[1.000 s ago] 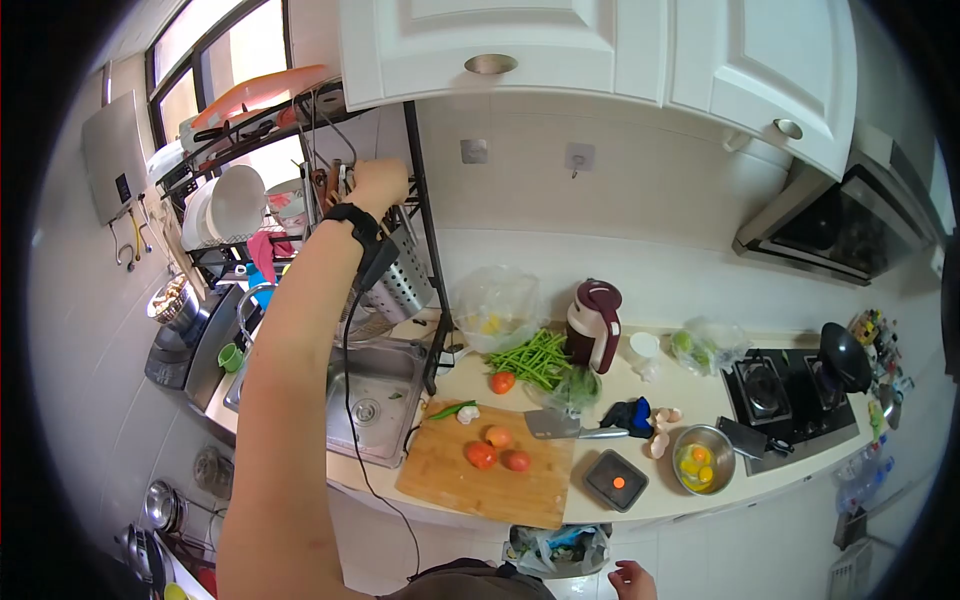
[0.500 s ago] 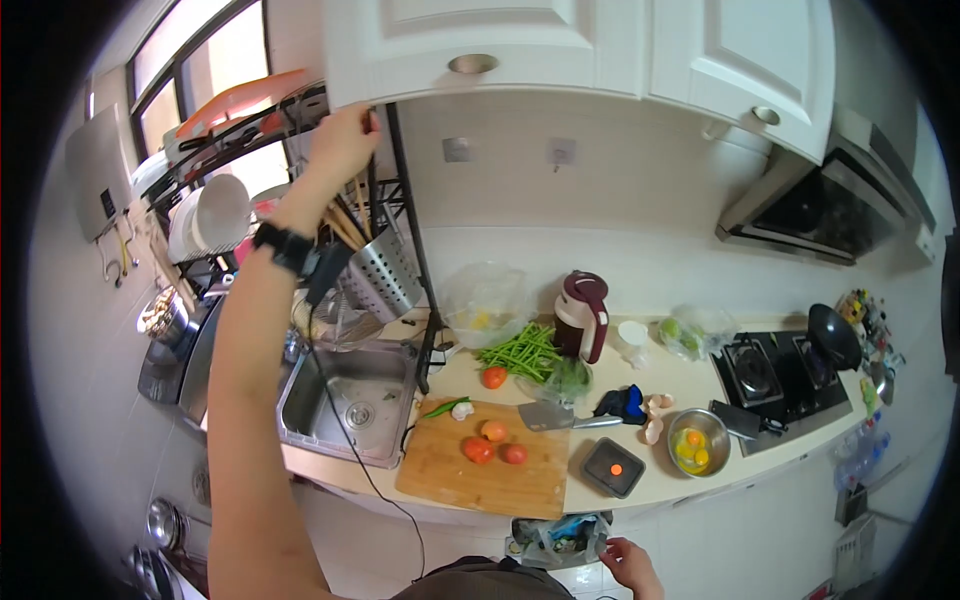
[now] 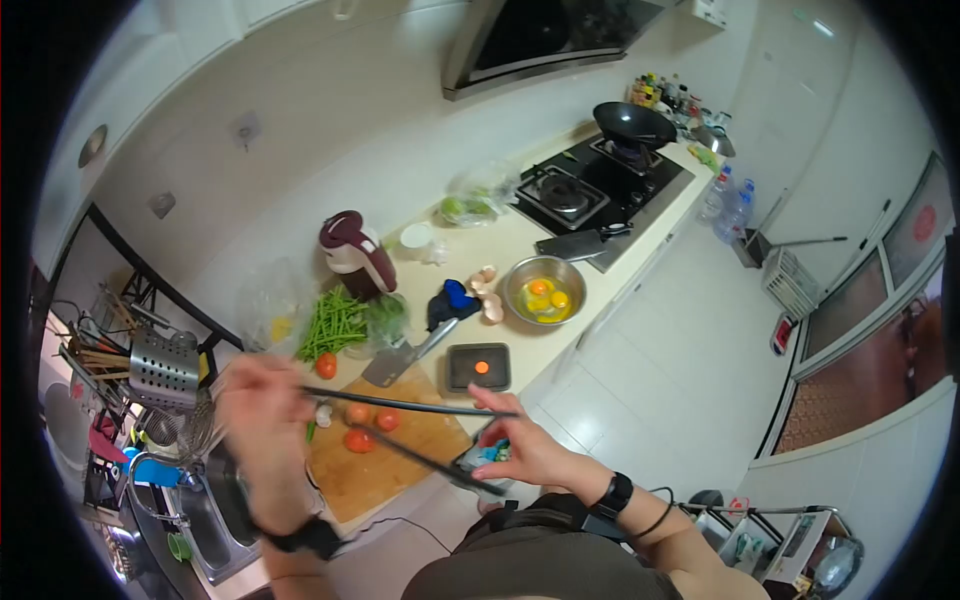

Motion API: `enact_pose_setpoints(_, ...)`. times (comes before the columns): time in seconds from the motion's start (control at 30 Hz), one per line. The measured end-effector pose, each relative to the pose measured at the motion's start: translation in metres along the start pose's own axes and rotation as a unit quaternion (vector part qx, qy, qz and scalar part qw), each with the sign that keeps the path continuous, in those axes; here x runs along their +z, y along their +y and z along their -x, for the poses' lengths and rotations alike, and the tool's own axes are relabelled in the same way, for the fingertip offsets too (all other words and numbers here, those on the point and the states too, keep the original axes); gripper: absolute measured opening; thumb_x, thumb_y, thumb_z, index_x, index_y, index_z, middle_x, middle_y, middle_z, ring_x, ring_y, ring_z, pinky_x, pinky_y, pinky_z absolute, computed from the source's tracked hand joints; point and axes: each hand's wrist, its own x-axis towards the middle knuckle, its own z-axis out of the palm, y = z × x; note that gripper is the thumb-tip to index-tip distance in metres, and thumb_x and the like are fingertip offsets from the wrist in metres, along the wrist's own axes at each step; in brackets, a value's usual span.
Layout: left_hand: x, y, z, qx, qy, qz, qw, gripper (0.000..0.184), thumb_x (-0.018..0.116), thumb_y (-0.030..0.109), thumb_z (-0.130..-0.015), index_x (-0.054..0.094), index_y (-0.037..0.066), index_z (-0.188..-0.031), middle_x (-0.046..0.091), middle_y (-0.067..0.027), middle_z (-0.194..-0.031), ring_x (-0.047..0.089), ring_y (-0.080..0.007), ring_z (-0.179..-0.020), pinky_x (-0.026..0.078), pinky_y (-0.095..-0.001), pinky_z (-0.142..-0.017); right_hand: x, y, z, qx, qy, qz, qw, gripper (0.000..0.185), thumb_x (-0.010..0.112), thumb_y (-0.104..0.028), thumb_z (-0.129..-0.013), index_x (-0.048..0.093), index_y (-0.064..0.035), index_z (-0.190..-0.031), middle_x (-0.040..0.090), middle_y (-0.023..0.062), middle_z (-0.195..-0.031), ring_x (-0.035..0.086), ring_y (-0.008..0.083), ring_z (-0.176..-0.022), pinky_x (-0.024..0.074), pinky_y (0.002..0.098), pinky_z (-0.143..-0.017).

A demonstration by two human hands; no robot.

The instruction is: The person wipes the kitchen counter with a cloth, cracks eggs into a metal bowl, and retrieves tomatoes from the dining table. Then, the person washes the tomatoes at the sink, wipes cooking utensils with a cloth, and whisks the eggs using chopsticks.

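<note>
My left hand [image 3: 262, 415], smeared by motion, is closed round the left end of a pair of long dark chopsticks [image 3: 420, 405] above the cutting board [image 3: 415, 465]. The chopsticks spread apart toward my right hand [image 3: 525, 450], whose thumb and fingers are parted beside their far ends; one chopstick crosses its fingers, and whether they touch is unclear. Several tomatoes [image 3: 360, 440] lie on the board beneath. To the right, a steel bowl [image 3: 515, 312] holds raw eggs with yellow yolks.
A cleaver [image 3: 390, 365] lies at the board's back edge, near green beans [image 3: 335, 322] and a maroon kettle [image 3: 360, 255]. Eggshells [image 3: 490, 305] and a black container [image 3: 478, 368] lie near the bowl. Another knife [image 3: 575, 243] sits by the stove [image 3: 570, 195], which bears a wok [image 3: 635, 125]. The sink [image 3: 215, 515] is at left.
My left hand has come down from above the utensil holder and now holds chopsticks over the board. My right hand has risen toward their ends. The view has turned right.
</note>
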Motion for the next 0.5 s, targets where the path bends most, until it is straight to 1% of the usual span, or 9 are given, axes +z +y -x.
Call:
enact_pose_setpoints(0.1, 0.074, -0.108, 0.038, -0.212, -0.076, 0.139, 0.964, 0.016, 0.065, 0.003, -0.088, 0.053, 0.01, -0.095, 0.064, -0.0068, -0.094, 0.062, -0.0129, -0.073, 0.05, -0.0224, -0.055, -0.027, 0.005, 0.006, -0.087, 0.146, -0.111, 0.979, 0.066, 0.078, -0.024, -0.081, 0.047, -0.0118, -0.138, 0.047, 0.012, -0.119, 0.06, 0.0207, -0.084, 0.0503, 0.0319, -0.076)
enact_pose_setpoints(0.2, 0.145, -0.181, 0.075, -0.377, -0.131, 0.25, 0.882, 0.011, 0.063, 0.012, -0.093, 0.053, 0.009, -0.098, 0.065, -0.0096, -0.103, 0.064, -0.0164, -0.088, 0.054, -0.0284, -0.071, -0.097, 0.014, 0.034, -0.105, 0.172, -0.043, 0.979, 0.015, 0.061, -0.007, -0.09, 0.066, -0.0039, -0.104, 0.05, 0.0086, -0.098, 0.056, 0.0151, -0.077, 0.0484, 0.0292, -0.07)
enact_pose_setpoints(0.23, 0.17, -0.193, 0.084, -0.417, -0.147, 0.282, 0.852, 0.01, 0.061, 0.015, -0.095, 0.053, 0.009, -0.098, 0.065, -0.01, -0.104, 0.064, -0.0175, -0.094, 0.054, -0.0311, -0.078, -0.122, 0.035, 0.046, -0.107, 0.181, -0.01, 0.978, 0.011, 0.057, -0.003, -0.092, 0.064, -0.0013, -0.099, 0.051, 0.008, -0.09, 0.058, 0.0148, -0.075, 0.0486, 0.0273, -0.066)
enact_pose_setpoints(0.3, 0.223, -0.221, 0.098, -0.439, -0.217, 0.299, 0.819, 0.011, 0.057, 0.017, -0.097, 0.052, 0.009, -0.102, 0.063, -0.0117, -0.112, 0.062, -0.021, -0.103, 0.053, -0.0364, -0.088, -0.167, 0.05, 0.069, -0.037, 0.213, -0.165, 0.962, 0.009, 0.057, -0.004, -0.092, 0.064, 0.0008, -0.096, 0.053, 0.0092, -0.091, 0.061, 0.0158, -0.072, 0.0511, 0.0269, -0.066)
enact_pose_setpoints(0.33, 0.252, -0.224, 0.1, -0.474, -0.22, 0.287, 0.803, 0.026, 0.06, 0.022, -0.096, 0.048, 0.009, -0.114, 0.057, -0.0136, -0.121, 0.061, -0.0254, -0.106, 0.053, -0.0403, -0.089, -0.194, 0.06, 0.082, -0.035, 0.207, -0.162, 0.964, 0.009, 0.057, -0.004, -0.092, 0.064, 0.0008, -0.096, 0.053, 0.0092, -0.091, 0.061, 0.0158, -0.072, 0.0511, 0.0269, -0.066)
enact_pose_setpoints(0.37, 0.276, -0.238, 0.102, -0.472, -0.217, 0.291, 0.803, 0.026, 0.06, 0.022, -0.096, 0.048, 0.009, -0.114, 0.057, -0.0136, -0.121, 0.061, -0.0254, -0.106, 0.053, -0.0403, -0.089, -0.223, 0.074, 0.096, -0.034, 0.232, -0.098, 0.967, 0.009, 0.057, -0.005, -0.093, 0.064, 0.0009, -0.096, 0.054, 0.0094, -0.092, 0.062, 0.0161, -0.072, 0.0525, 0.0272, -0.067)
enact_pose_setpoints(0.43, 0.318, -0.31, 0.101, -0.495, -0.069, 0.242, 0.832, 0.046, 0.065, 0.031, -0.093, 0.041, 0.008, -0.125, 0.049, -0.0161, -0.127, 0.059, -0.0302, -0.108, 0.052, -0.0435, -0.089, -0.28, 0.092, 0.124, -0.034, 0.271, -0.033, 0.961, 0.01, 0.057, -0.006, -0.094, 0.064, 0.0009, -0.096, 0.055, 0.0096, -0.093, 0.064, 0.0163, -0.071, 0.0539, 0.0276, -0.069)
enact_pose_setpoints(0.47, 0.315, -0.385, 0.094, -0.549, -0.023, 0.272, 0.79, 0.061, 0.067, 0.036, -0.09, 0.033, 0.009, -0.134, 0.045, -0.0189, -0.127, 0.056, -0.034, -0.111, 0.052, -0.0464, -0.089, -0.306, 0.096, 0.14, -0.019, 0.292, -0.031, 0.956, 0.011, 0.057, -0.007, -0.094, 0.064, 0.0009, -0.095, 0.055, 0.0097, -0.094, 0.064, 0.0164, -0.072, 0.0545, 0.0278, -0.07)
enact_pose_setpoints(0.5, 0.327, -0.392, 0.084, -0.514, 0.016, 0.226, 0.827, 0.064, 0.066, 0.036, -0.091, 0.029, 0.011, -0.137, 0.044, -0.0197, -0.126, 0.055, -0.0353, -0.112, 0.053, -0.0474, -0.089, -0.327, 0.1, 0.154, -0.002, 0.313, -0.029, 0.949, 0.012, 0.058, -0.008, -0.094, 0.065, 0.0008, -0.095, 0.055, 0.0098, -0.095, 0.064, 0.0165, -0.073, 0.055, 0.028, -0.071)
